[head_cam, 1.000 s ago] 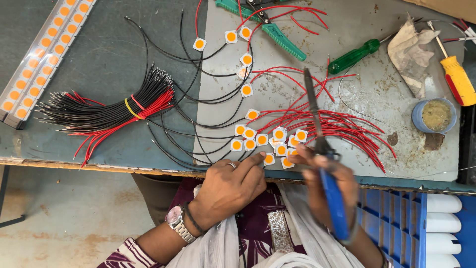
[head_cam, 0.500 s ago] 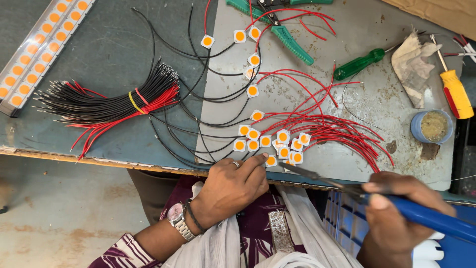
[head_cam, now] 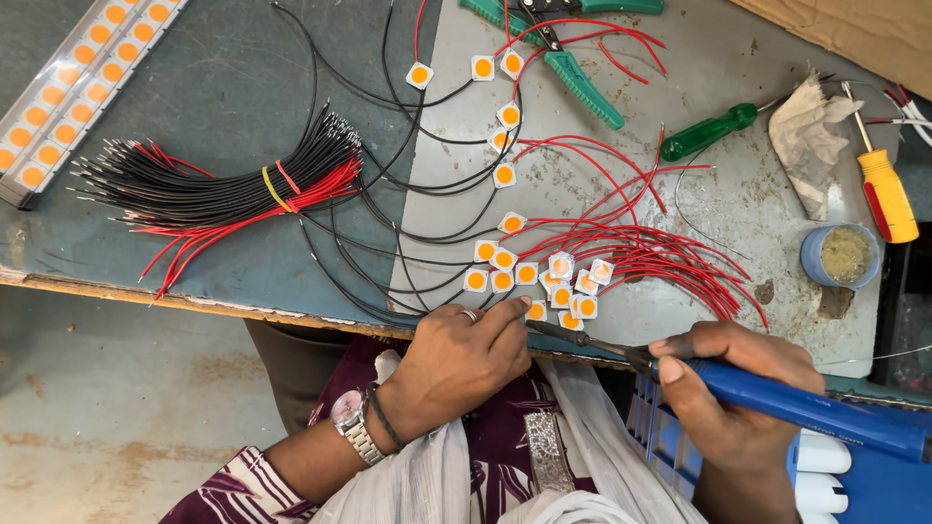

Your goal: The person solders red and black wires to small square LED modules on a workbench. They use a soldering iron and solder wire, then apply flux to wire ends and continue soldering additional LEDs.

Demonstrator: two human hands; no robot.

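My right hand point(head_cam: 743, 383) grips a blue-handled soldering iron point(head_cam: 796, 403) whose thin metal tip point(head_cam: 558, 332) points left toward a small white square LED chip point(head_cam: 535, 311) at the table's near edge. My left hand point(head_cam: 456, 364), with a ring and a wristwatch, rests at the edge; its index finger presses down beside that chip. Several more orange-centred chips point(head_cam: 544, 277) with black and red wires lie just beyond.
A banded bundle of black and red wires point(head_cam: 233, 189) lies left. A strip of LED chips point(head_cam: 73, 82) sits far left. Green pliers point(head_cam: 573, 68), a green screwdriver point(head_cam: 709, 131), a yellow screwdriver point(head_cam: 883, 189), a rag point(head_cam: 811, 141) and a small flux tin point(head_cam: 840, 254) stand behind.
The right hand swung the soldering iron from pointing up over the table to lying level, tip toward the chip at the left hand. The left hand stayed at the edge.
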